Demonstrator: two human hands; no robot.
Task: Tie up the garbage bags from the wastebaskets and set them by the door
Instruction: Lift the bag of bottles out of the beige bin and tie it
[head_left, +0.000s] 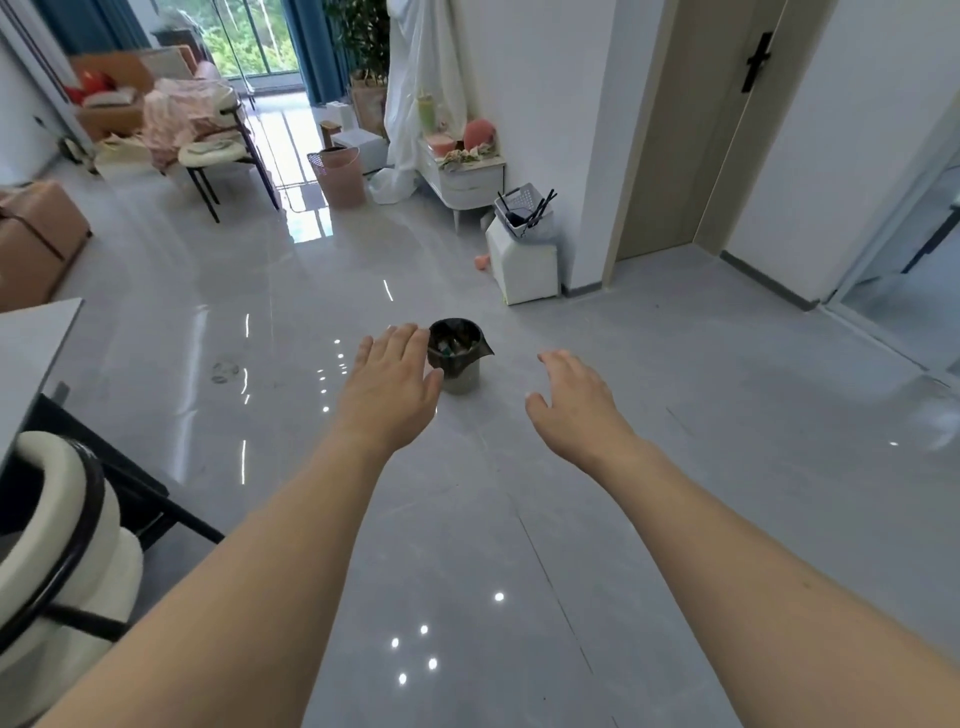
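Two bare forearms reach forward from the bottom of the view, palms facing down. The left hand (397, 371) is flat, fingers together and extended, thumb out to the side. The right hand (574, 395) is open and empty, its fingers seemingly curled slightly downward, thumb spread inward.

Floor (519, 519): large grey tiles, glossy, mirror-like, throwing back ceiling lights and window glare; small wastebasket (460, 375) mid-floor, smooth matt grey wall, lined with thin dark plastic garbage bag (457, 345), slightly shiny, crinkled at rim; pink wastebasket (341, 179) near far edge of floor, smooth plastic; white sheet (415, 88) draped, soft cloth; door (670, 130) matt, wood-look; chair (36, 545) nubby white cloth, black metal frame.
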